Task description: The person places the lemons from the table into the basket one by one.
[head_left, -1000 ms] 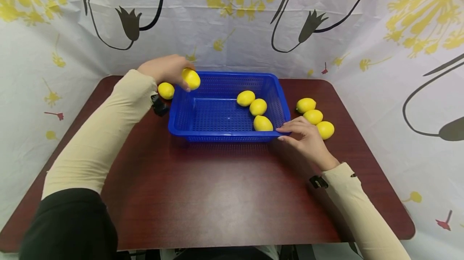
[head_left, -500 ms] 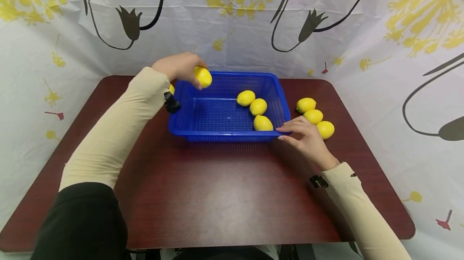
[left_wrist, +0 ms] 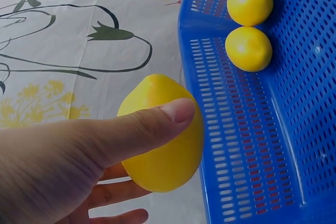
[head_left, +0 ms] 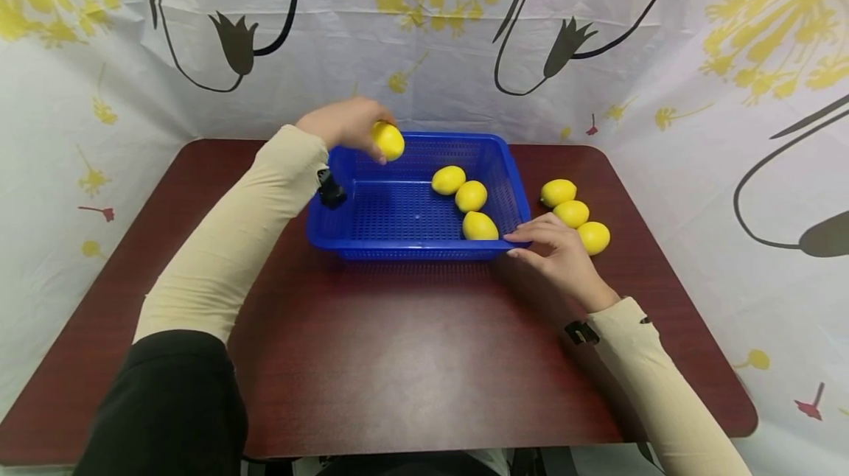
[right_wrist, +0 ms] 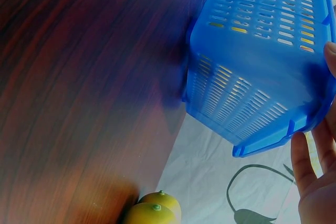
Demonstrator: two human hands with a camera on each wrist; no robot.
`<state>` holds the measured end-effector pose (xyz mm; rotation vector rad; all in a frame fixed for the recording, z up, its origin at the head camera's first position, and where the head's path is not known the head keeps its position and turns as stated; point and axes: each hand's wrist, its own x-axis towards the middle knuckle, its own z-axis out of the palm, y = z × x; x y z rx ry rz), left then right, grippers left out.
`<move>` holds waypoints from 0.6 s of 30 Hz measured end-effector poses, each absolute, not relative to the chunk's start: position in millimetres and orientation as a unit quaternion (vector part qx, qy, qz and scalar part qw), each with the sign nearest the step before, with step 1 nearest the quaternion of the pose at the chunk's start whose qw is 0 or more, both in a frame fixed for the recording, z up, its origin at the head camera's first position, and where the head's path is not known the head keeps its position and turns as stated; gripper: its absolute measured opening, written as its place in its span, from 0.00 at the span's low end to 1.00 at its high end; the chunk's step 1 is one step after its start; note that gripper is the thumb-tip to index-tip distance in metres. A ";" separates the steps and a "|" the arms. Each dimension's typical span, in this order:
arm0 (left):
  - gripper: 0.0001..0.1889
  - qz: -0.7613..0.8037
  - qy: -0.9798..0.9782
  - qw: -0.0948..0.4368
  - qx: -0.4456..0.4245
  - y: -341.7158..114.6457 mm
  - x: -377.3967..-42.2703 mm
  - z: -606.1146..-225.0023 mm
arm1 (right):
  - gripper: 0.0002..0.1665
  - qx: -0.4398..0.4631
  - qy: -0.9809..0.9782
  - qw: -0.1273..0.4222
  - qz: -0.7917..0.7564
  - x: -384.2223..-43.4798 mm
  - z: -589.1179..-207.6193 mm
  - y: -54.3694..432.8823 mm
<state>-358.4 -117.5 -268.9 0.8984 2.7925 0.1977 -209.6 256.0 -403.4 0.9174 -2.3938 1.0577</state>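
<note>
Left wrist view, L hand [left_wrist: 79, 150]: thumb is pinching a bright-yellow oval lemon [left_wrist: 163, 169] against fingers behind it, prob. securing it; lower fingers are fanning apart.
Held lemon: is hanging nr back rim, left half of a blue perforated plastic basket [head_left: 398, 245]; can't tell if it's inside the rim line.
R hand [head_left: 557, 259]: thumb + fingertips are pinching basket's front-right corner, prob. steadying it.
Basket lemons: three yellow oval lemons [head_left: 471, 197] are resting toward right side.
Outside lemons: three more yellow lemons [head_left: 571, 214] are sitting R of basket in a slanting row, poss. for easy R-hand reach.
Table: dark-red wood-look table [head_left: 411, 373] is bearing basket + row.
Brands/writing: none showing legibly.
</note>
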 end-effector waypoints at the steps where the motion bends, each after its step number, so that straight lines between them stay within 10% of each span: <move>1: 0.37 0.068 0.945 0.100 0.305 -116.4 -359.1 -269.3 | 0.19 0.325 -0.849 0.182 0.375 -209.6 -403.2 255.8; 18: 0.36 0.091 0.939 0.099 0.316 -101.2 -369.6 -282.4 | 0.19 0.320 -0.851 0.182 0.375 -211.6 -406.1 256.8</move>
